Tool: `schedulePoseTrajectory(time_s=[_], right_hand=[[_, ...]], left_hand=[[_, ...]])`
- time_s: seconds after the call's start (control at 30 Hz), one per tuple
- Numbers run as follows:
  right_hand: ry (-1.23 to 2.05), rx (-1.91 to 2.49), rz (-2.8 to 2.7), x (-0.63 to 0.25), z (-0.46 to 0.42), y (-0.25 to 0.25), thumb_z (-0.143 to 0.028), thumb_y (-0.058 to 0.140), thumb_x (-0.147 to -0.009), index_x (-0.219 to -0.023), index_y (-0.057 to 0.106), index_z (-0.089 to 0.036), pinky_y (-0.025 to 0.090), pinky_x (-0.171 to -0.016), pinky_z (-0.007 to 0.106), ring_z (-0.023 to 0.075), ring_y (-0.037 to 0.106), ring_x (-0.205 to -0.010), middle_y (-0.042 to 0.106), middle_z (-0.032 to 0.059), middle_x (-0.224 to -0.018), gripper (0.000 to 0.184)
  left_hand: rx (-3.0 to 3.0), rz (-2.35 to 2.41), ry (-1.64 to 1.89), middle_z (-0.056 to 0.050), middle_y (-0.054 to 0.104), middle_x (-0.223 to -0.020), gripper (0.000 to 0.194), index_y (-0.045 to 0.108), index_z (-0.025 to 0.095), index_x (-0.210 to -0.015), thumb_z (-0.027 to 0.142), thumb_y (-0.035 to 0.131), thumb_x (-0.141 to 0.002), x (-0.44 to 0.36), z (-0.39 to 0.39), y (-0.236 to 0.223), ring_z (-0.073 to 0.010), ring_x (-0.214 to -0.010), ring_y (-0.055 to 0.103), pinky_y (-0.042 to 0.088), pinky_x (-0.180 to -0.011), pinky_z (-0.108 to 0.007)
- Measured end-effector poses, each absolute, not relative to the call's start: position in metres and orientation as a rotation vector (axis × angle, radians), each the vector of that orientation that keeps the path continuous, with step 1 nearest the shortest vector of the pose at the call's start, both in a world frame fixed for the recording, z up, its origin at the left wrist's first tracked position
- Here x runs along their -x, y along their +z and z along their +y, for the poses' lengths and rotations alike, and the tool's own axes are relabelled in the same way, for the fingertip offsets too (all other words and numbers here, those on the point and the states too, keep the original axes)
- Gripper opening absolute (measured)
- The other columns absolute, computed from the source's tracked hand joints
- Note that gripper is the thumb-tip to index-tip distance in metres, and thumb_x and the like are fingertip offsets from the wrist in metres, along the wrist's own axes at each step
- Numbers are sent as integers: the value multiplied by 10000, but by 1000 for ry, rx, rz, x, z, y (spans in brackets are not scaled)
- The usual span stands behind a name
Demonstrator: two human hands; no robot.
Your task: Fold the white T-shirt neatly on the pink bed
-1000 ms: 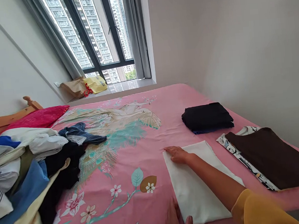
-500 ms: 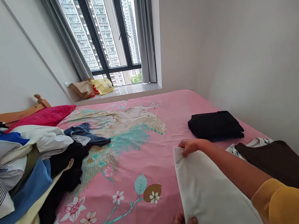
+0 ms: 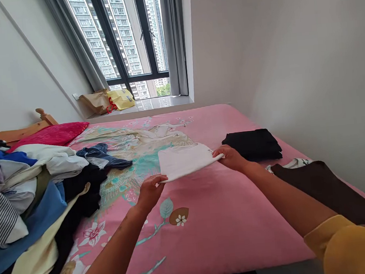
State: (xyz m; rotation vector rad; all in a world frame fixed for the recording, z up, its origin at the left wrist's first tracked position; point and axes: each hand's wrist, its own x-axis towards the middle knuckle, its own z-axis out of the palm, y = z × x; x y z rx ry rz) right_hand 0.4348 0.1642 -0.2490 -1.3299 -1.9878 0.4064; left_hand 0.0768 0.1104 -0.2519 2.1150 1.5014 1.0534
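Out over the middle of the bed, a folded white garment (image 3: 184,160) is stretched between both of my hands; its exact kind does not show. My left hand (image 3: 151,191) pinches its near left corner between thumb and fingers. At the right end, my right hand (image 3: 231,156) grips the other near corner. Just beyond my right hand lies a folded black garment (image 3: 250,144). Closer on the right is a dark brown garment (image 3: 329,189), spread over a white patterned one (image 3: 296,163).
A heap of mixed clothes (image 3: 39,189) covers the bed's left side, with denim (image 3: 102,155) at its edge. Behind it lies a red pillow (image 3: 51,134). The pink bedsheet (image 3: 230,227) runs to walls and a window sill holding paper bags (image 3: 97,102).
Both hands have carried the white garment forward and left, away from me. It was hanging close at the near edge and now lies out flatter over the bed.
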Motion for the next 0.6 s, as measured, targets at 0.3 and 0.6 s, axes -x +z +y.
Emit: schedulePoseTrajectory(time_s=[0.3, 0.6], right_hand=[[176, 1467, -2081, -415, 48, -393, -128, 414, -743, -936, 692, -231, 338, -1021, 422, 222, 414, -1202, 597, 48, -1152, 354], [303, 1488, -2180, -424, -70, -402, -178, 414, -779, -1001, 693, -309, 345, -1039, 498, 237, 372, -1277, 589, 33, -1194, 380]], left_hand=[[-2331, 1657, 755, -17, 679, -1115, 266, 714, 259, -925, 238, 463, -839, -44, 29, -377, -205, -1142, 554, 421, -1005, -413], [-2522, 1422, 756, -24, 661, -1115, 251, 705, 275, -942, 246, 463, -879, -24, -68, -381, -196, -1120, 559, 465, -964, -377]])
